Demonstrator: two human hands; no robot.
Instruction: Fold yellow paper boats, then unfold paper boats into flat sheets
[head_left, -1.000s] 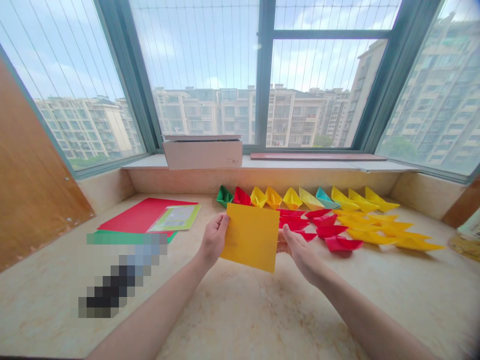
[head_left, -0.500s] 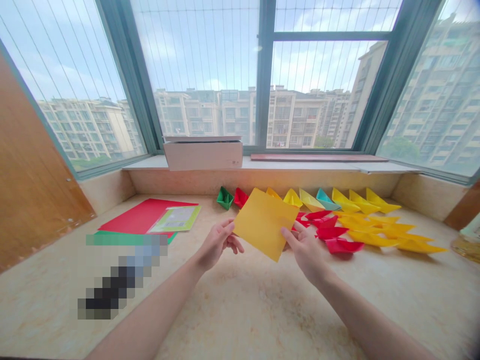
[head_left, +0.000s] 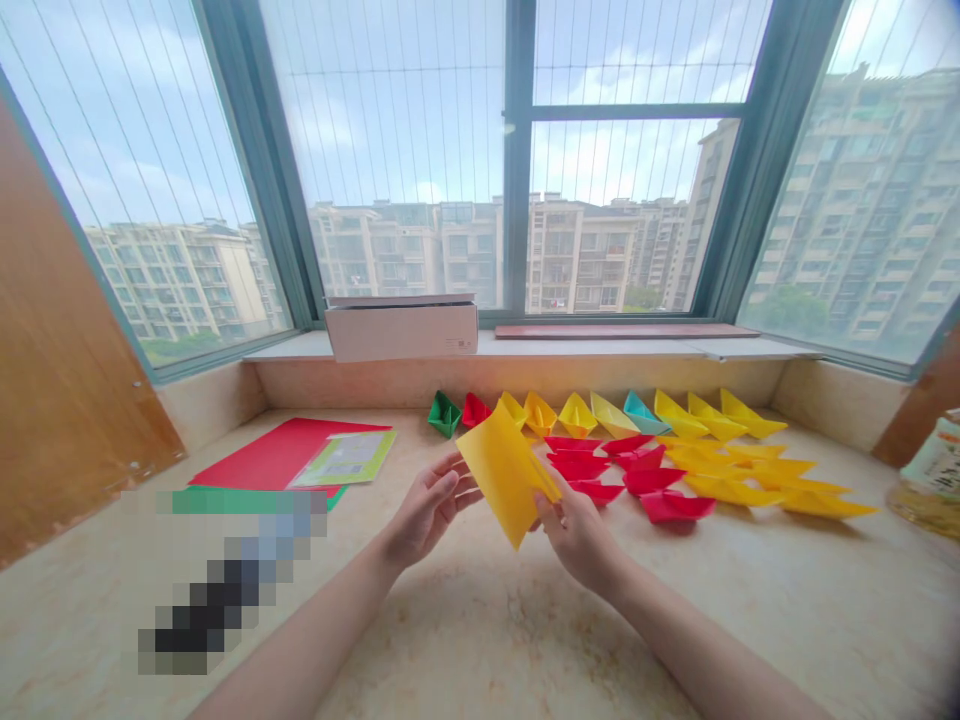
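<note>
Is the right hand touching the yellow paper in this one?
Touching: the head view shows the right hand gripping the yellow paper by its right side, thumb in front.

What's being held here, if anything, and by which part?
The yellow paper, near its lower right edge, in the right grip. The left grip is open by its left edge; contact is unclear.

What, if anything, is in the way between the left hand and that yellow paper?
Nothing visible: the open left hand is close beside the yellow paper, though whether they touch is unclear. The right hand holds it.
</note>
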